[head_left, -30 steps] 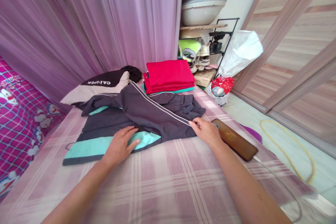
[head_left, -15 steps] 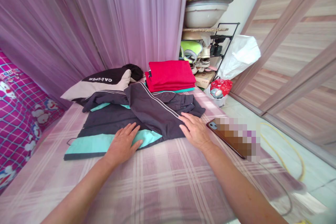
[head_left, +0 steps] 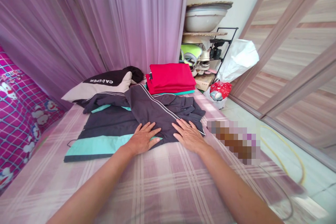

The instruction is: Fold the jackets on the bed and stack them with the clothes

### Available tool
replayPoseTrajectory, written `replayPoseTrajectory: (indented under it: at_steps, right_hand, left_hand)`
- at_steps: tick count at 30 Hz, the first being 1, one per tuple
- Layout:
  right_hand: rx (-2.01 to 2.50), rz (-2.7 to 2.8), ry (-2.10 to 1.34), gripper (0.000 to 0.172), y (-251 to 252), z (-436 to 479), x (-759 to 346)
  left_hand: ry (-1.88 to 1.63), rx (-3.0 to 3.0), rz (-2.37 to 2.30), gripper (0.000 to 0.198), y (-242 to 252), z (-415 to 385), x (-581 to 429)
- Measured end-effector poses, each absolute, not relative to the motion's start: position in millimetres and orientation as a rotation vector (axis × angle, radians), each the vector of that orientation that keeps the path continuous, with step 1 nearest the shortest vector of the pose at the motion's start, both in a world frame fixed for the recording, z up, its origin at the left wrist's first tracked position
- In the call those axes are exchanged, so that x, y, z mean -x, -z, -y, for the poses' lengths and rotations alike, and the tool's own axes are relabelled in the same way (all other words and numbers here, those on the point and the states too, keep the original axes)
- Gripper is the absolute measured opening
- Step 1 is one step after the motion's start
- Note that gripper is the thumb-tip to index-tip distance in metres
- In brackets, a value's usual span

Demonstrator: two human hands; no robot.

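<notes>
A dark jacket (head_left: 110, 120) with turquoise panels and white piping lies partly folded on the plaid bedsheet (head_left: 162, 185). One sleeve is laid across its body, slanting toward the right. My left hand (head_left: 143, 138) rests flat on the jacket's near edge, fingers spread, beside the end of the turquoise band. My right hand (head_left: 189, 135) lies flat on the dark cloth by the white piping, fingers apart. Neither hand grips the fabric. Behind the jacket sits a stack of folded red cloth (head_left: 170, 77), with turquoise cloth showing beneath it.
A black and beige garment (head_left: 99, 82) lettered CAMPER lies at the back left, against the purple curtain (head_left: 147, 17). On the right edge of the bed is a blurred-out phone (head_left: 233, 141). Beyond stand a shoe rack (head_left: 223, 47), plastic bags (head_left: 238, 59) and a wooden wardrobe (head_left: 296, 45).
My left hand has slid right along the jacket, off the turquoise band toward its end. My right hand has shifted slightly nearer to me, and the cloth beside it now lies spread further right.
</notes>
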State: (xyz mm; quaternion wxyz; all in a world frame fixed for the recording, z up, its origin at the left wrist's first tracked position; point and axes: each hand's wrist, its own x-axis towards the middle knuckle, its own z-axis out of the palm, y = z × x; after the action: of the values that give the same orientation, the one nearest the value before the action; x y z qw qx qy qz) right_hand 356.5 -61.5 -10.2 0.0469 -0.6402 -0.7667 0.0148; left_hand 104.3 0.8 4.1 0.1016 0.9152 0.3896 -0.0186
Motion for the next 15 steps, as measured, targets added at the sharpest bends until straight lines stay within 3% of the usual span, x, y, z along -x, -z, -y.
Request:
replayPoseTrajectory:
  at_steps: [5,11,15]
  right_hand:
    - [1.955,2.308,-0.010,0.054,14,62,-357]
    - [1.925,2.304,-0.020,0.053,14,63,-356]
    - [1.915,2.299,-0.014,0.053,16,62,-356]
  left_hand:
    - [-0.097,-2.675,-1.202,0.061,-10,-10,-95]
    - [-0.667,-2.623,-1.666,0.052,-59,-79,-61]
    - [-0.564,-2.264,-2.065,0.061,-90,-131,-48]
